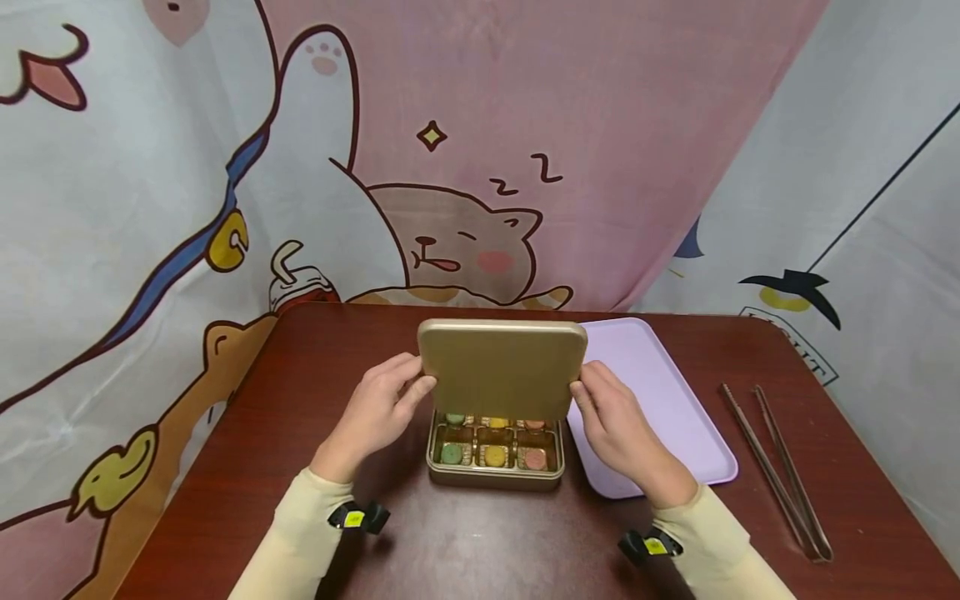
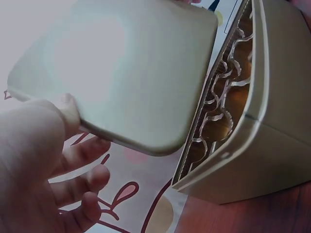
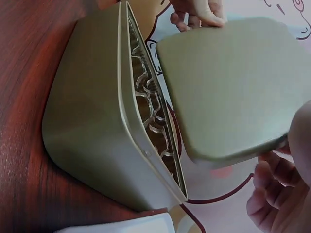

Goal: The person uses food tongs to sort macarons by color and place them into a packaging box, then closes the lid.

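Note:
A gold tin lid (image 1: 502, 371) is held up, tilted, over the back part of a gold tin box (image 1: 495, 481). My left hand (image 1: 382, 404) pinches the lid's left edge between thumb and fingers. On the opposite edge, my right hand (image 1: 615, 417) pinches it likewise. Inside the box, a clear divided insert holds round pieces: a green one (image 1: 452, 453), a yellow one (image 1: 495, 456) and a pink one (image 1: 535, 459) in the front row. The lid partly hides the row behind. In the left wrist view the lid (image 2: 131, 73) stands apart from the box's rim.
To the right of the box lies a lilac tray (image 1: 667, 392), partly behind my right hand. Metal tongs (image 1: 787, 483) lie farther right on the dark red wooden table (image 1: 300, 417). A cartoon-printed cloth (image 1: 600, 125) hangs behind the table.

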A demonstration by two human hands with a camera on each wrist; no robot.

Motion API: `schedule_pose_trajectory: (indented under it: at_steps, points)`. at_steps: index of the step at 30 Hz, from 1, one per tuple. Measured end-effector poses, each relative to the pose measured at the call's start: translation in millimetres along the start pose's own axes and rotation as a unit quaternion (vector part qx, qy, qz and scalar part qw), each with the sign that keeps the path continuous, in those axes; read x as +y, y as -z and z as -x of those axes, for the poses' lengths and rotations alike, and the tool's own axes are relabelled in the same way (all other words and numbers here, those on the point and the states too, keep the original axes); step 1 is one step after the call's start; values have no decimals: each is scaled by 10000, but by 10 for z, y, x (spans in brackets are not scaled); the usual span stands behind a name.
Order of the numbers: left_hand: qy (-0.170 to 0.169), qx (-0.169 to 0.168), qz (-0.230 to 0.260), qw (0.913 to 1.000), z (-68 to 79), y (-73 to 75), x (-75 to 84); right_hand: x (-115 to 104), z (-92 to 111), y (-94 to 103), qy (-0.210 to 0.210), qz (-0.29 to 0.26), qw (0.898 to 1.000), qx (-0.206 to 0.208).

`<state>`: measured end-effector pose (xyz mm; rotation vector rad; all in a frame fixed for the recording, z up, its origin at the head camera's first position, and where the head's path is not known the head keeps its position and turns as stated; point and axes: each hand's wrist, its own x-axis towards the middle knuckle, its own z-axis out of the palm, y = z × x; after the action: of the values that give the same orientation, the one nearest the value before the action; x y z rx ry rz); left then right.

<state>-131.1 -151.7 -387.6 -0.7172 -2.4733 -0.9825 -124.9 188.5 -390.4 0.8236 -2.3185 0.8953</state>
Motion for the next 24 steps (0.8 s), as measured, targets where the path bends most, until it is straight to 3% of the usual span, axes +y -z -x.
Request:
schedule_pose_trajectory:
  at_steps: [6, 12, 18, 24]
  points:
    - [224, -23, 63, 9997, -30, -81, 11, -23, -13, -54, -378, 163, 9990, -171]
    - [681, -224, 5, 9974, -47, -234, -16, -14, -27, -115, -885, 164, 9925, -828]
    - [934, -493, -294, 9940, -8, -344, -56, 4, -43, -182, -1469, 343, 9802, -1280]
    - [1205, -690, -61, 9903, 16, -382, -77, 11, -51, -245, -1924, 764, 9617, -1799]
